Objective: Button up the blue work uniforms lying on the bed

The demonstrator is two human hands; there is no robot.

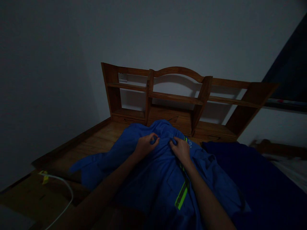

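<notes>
A blue jacket-like garment (148, 172) with a bright yellow-green and dark stripe lies spread and rumpled over a wooden surface. My left hand (146, 146) pinches a fold of it near the top. A short distance to the right, my right hand (180, 148) grips another fold close to the stripe, with white lettering beside it. Between the two hands the cloth is drawn into creases. Dim light hides the fine detail of what the fingertips hold.
Behind the garment stands a wooden shelf unit (177, 97) against the wall. Dark blue fabric (259, 185) lies at the right. A white cable (69, 187) curves at the lower left near a yellow tag (45, 179). The wooden surface (96, 145) shows at the left.
</notes>
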